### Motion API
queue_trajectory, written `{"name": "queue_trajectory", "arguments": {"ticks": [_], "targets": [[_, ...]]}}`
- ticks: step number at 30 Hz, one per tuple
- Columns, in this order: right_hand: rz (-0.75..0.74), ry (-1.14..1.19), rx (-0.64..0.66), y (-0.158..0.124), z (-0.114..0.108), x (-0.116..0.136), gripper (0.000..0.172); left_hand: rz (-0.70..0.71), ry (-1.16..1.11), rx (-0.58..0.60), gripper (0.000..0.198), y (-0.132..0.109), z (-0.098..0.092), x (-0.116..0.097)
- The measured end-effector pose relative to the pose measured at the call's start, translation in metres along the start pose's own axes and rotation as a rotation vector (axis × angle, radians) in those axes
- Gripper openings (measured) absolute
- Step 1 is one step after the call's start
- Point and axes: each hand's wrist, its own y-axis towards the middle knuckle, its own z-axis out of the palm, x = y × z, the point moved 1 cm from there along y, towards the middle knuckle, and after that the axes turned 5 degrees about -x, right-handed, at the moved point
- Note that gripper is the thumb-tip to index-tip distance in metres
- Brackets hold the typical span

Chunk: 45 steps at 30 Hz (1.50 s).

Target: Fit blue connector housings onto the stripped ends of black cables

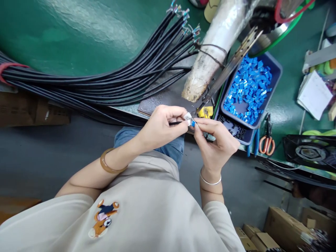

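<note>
My left hand [168,122] pinches the end of a black cable [175,123], whose tip carries a whitish piece [188,118] just past my fingertips. Close against that tip, my right hand [214,136] pinches a small blue plastic piece [193,123]; its exact shape is too small to make out. The fingertips of both hands almost meet in front of the bench edge. Behind them lies a yellow block-like thing [205,112], beneath the lower end of a metal bar [228,66].
A bundle of black cables [110,82] with stripped ends crosses the green bench [78,31]. A wrapped fume pipe [210,52] hangs overhead. At right stand a bin of blue pieces [275,70], orange-handled scissors [267,144] and a black fan [309,152]. Cardboard boxes [286,224] sit below.
</note>
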Motion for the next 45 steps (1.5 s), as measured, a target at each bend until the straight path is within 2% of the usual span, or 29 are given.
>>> {"name": "queue_trajectory", "arguments": {"ticks": [8,19,27,37,42,45], "targets": [[-0.017,0.001,0.045,0.000,0.000,-0.005,0.019,-0.034,-0.001,0.006,0.007,0.005,-0.001,0.000],[0.009,-0.012,0.024,0.004,0.002,-0.007,0.015,0.004,-0.007,-0.076,0.005,0.010,0.003,0.000],[-0.046,-0.069,0.020,0.011,0.000,-0.003,0.014,0.063,0.010,-0.060,0.008,0.009,0.002,-0.007],[-0.079,-0.059,0.080,0.007,0.001,-0.007,0.017,-0.037,0.040,-0.011,0.004,0.009,-0.002,-0.001],[-0.025,-0.067,0.008,0.004,-0.003,-0.003,0.016,0.041,0.134,0.022,0.008,0.003,-0.003,0.002],[0.095,-0.031,-0.074,0.001,-0.009,-0.001,0.013,0.234,0.325,-0.049,0.012,-0.007,-0.002,0.008]]}}
